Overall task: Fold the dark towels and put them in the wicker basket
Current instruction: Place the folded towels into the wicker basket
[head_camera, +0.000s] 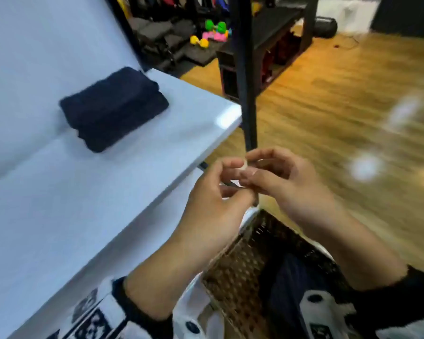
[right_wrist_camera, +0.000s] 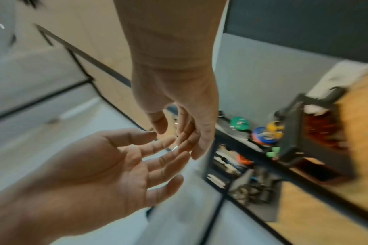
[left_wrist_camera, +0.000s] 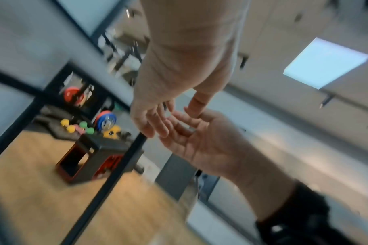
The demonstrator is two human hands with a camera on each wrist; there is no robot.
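Bright indoor light, heavy motion blur

A ceiling panel [left_wrist_camera: 325, 63] glows overhead; glare spots sit on the wooden floor [head_camera: 365, 165] and the white worktop [head_camera: 227, 117] corner. Wrist views smear and bend towards their edges.

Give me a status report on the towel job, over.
Left hand and right hand open, fingertips meeting, holding no towel. Folded dark towel waits on white table; dark cloth in wicker basket. Nothing blocking.

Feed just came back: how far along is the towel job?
One dark towel already lies in the wicker basket. A folded towel sits on the white table, not yet moved. Left hand and right hand meet above the basket, holding no towel. Left: basket that folded towel.
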